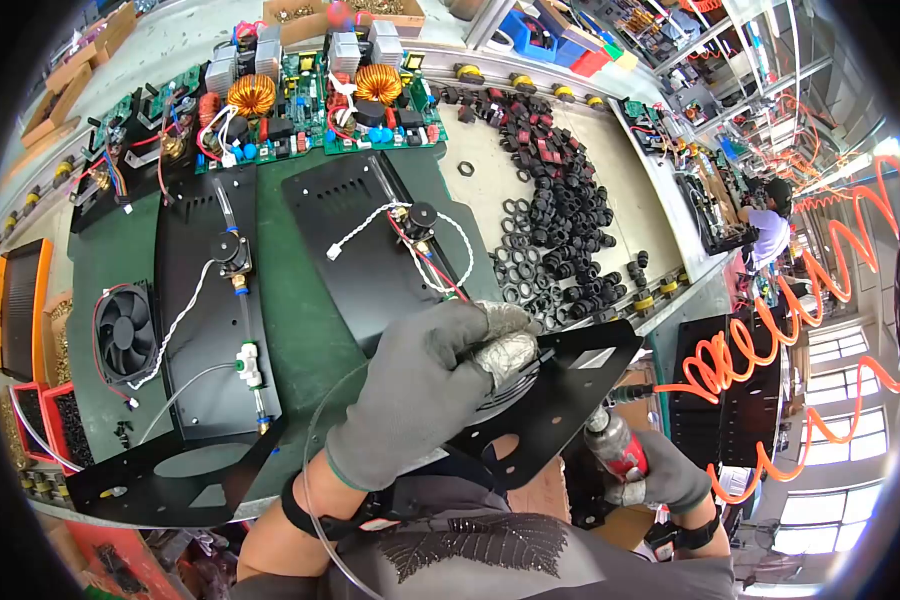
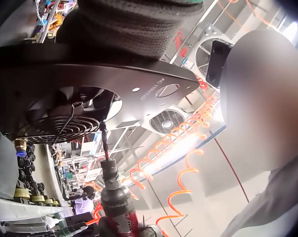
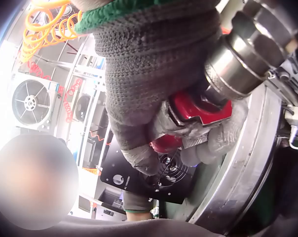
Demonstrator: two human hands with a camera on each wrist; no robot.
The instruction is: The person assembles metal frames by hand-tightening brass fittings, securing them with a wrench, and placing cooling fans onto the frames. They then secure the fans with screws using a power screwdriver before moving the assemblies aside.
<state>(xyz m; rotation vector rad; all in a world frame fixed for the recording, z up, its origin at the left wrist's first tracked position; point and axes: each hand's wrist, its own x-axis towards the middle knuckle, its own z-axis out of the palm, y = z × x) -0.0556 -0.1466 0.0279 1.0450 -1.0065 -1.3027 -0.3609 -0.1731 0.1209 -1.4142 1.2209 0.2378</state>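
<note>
While our left hand (image 1: pixel 430 390) curled its gloved fingers over the black plate (image 1: pixel 580 370) and the fan (image 2: pixel 65 116) seated in it, the plate hung tilted beyond the table's (image 1: pixel 310 330) near edge, toward its right corner. Our right hand (image 1: pixel 675 485) was clenched round the red pneumatic screwdriver (image 1: pixel 618 445) below the plate. The bit (image 2: pixel 104 140) rose to the fan's rim from underneath. We could not tell whether it sat in a screw head, because the grille hid the tip.

We judged that the work called for the bit to stand square to the plate. The left hand would press down right over that corner, so the upward push could not rock the fan out of its opening. The trigger was best squeezed only once the tip felt seated.

Below the plate we had open air, so the driver had room to drop away. The orange coiled hose (image 1: pixel 770 350) hung near on the right, and a clear tube (image 1: pixel 315 470) looped by our left wrist; either could snag. On the table a second plate (image 1: pixel 210 300) lay near the front edge on the left, and loose black nuts (image 1: pixel 550 230) were heaped along the right edge. That left little bare room to set our plate down flat.
</note>
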